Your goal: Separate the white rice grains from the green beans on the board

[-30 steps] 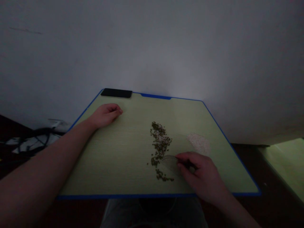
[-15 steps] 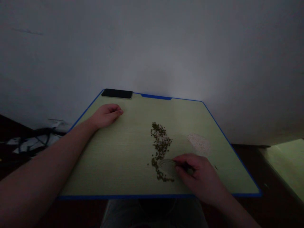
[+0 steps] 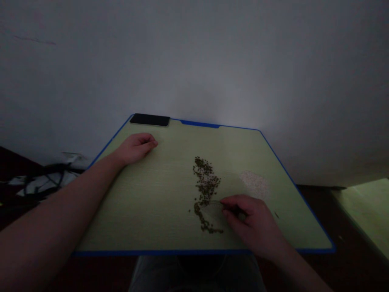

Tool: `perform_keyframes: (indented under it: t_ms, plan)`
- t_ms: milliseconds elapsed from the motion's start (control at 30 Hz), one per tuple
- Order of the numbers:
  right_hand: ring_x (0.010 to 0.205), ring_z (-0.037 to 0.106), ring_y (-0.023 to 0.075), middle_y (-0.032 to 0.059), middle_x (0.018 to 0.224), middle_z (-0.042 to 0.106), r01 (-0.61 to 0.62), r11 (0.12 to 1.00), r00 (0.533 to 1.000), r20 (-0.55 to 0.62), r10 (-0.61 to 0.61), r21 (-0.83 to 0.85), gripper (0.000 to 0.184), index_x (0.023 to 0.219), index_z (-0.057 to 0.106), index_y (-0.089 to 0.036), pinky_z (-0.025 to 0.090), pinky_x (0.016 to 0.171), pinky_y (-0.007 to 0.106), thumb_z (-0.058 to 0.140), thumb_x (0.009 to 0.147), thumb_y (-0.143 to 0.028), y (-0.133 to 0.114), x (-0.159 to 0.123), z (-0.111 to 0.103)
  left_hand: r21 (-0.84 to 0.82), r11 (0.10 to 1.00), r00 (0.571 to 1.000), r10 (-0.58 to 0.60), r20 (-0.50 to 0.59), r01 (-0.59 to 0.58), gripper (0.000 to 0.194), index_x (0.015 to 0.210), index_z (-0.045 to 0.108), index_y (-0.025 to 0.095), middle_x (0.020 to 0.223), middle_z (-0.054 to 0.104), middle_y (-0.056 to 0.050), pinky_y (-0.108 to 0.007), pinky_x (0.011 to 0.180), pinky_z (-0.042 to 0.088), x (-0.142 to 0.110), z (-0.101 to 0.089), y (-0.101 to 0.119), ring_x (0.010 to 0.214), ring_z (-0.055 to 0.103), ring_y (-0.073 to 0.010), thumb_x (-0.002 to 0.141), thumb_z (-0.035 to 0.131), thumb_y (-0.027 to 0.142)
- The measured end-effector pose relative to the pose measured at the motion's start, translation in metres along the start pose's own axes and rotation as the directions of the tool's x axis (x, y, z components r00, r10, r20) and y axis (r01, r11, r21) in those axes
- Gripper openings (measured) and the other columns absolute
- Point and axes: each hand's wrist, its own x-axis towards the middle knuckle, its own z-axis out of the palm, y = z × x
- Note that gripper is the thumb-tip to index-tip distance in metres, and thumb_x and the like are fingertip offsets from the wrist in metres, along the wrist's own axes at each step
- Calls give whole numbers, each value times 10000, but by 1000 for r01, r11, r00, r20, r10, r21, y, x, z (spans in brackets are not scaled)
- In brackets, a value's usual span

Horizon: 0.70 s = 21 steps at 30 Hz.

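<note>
My right hand (image 3: pixel 253 221) pinches a clear, thin protractor (image 3: pixel 212 207) by its right side. Its curved edge lies against a strip of small green beans (image 3: pixel 207 184), which look like mung beans, with some pale grains mixed among them. A curved tail of beans runs around the protractor's left and near side. Beyond my right hand, a flat heap of pale grains like rice (image 3: pixel 254 183) lies on the table. My left hand (image 3: pixel 138 147) rests on the table with its fingers curled closed, and nothing shows in it.
A black phone (image 3: pixel 150 119) lies at the table's far left corner. The pale table (image 3: pixel 146 219) has a blue rim and stands against a grey wall (image 3: pixel 194 61). Dark cables (image 3: pixel 56 172) are heaped at the left. A small dark speck (image 3: pixel 276 215) lies right of my right hand.
My right hand and the protractor have shifted slightly left, into the near beans, whose tail has closed into a more continuous curve. My left hand stays in place.
</note>
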Motion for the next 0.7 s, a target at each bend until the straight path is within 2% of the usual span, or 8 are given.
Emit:
perform_keyframes:
  t_ms: [700]
  plan:
    - [631, 640, 145, 5, 740, 704, -21, 1000, 1000, -21, 21, -17, 197, 887, 718, -223, 488, 575, 248, 536, 822, -182, 3, -13, -3, 25, 1000, 1000, -1, 7, 1, 249, 671, 567, 194, 503, 470, 27, -249, 485, 338, 1, 0, 3, 479, 429, -121, 756, 533, 426]
